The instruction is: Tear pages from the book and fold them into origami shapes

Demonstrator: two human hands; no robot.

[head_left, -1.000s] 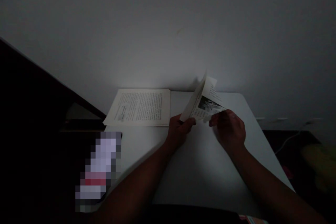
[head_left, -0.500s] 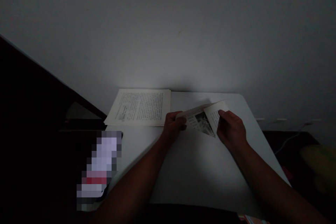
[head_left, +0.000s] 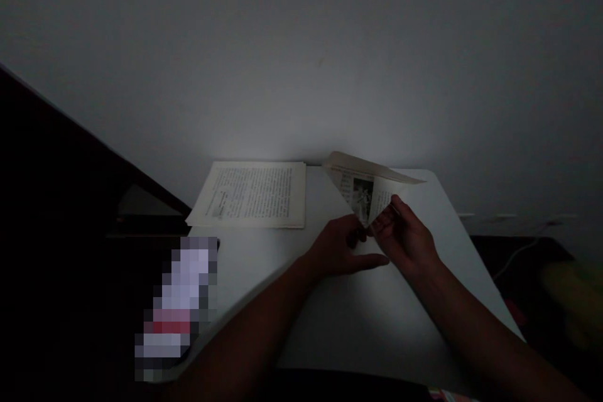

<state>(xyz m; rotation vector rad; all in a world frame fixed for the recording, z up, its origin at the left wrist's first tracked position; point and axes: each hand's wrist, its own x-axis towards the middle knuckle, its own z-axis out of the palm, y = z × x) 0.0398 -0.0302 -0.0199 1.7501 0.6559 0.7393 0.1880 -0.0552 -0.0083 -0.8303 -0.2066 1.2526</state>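
A folded sheet of printed paper (head_left: 362, 196) with a dark photo on it is held up over the table, its pointed end turned down toward me. My right hand (head_left: 409, 232) grips its right side, thumb on top and fingers beneath. Just below the lower tip is my left hand (head_left: 342, 245), with the thumb stretched out apart from the fingers. Its fingertips lie near or against that tip; whether they touch it I cannot tell. A raised flap of the paper stands along its far edge.
Printed sheets (head_left: 254, 195) lie stacked on the white table (head_left: 264, 245) at the back left, by the wall (head_left: 301, 75). At the left edge rests a blurred-out, phone-like object (head_left: 176, 301). A pale cable (head_left: 516, 254) hangs beyond the right edge.
The paper has turned so its point faces me and its flap has lifted. My left hand has let go of the left end and moved right, below the tip. My right hand keeps hold.
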